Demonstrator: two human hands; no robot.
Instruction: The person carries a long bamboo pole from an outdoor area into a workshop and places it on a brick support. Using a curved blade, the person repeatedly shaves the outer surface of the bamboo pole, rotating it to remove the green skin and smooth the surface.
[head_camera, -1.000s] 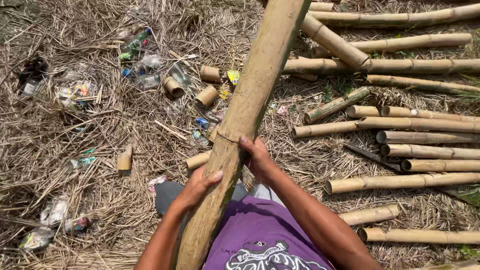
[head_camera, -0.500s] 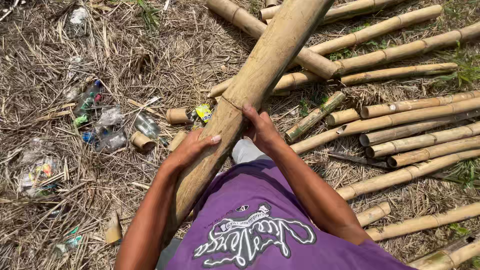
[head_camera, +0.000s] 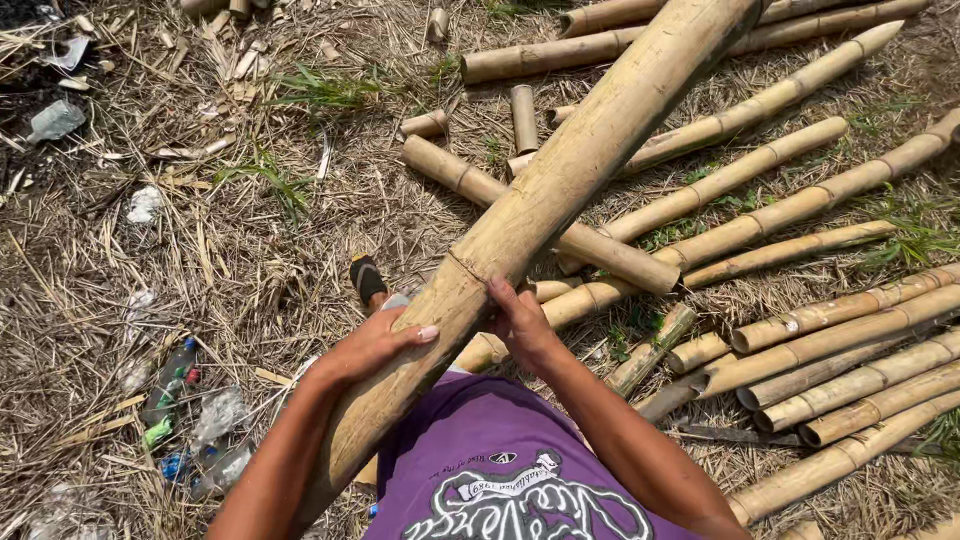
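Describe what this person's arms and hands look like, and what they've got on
Both arms are bare from the upper arm down, with no sleeves showing on them, no gloves, and no watch, bracelet or ring visible. The left hand shows a pale thumbnail; the right hand shows nothing on its fingers. The person wears a purple shirt with a grey and white printed graphic on the front.

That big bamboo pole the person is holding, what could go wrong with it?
The thick bamboo pole looks long and heavy, and both the left hand and right hand hold it near one end, so it might tip or slip from their grip. A sandalled foot sits right under it and could get hit. Loose bamboo poles on the ground could roll underfoot.
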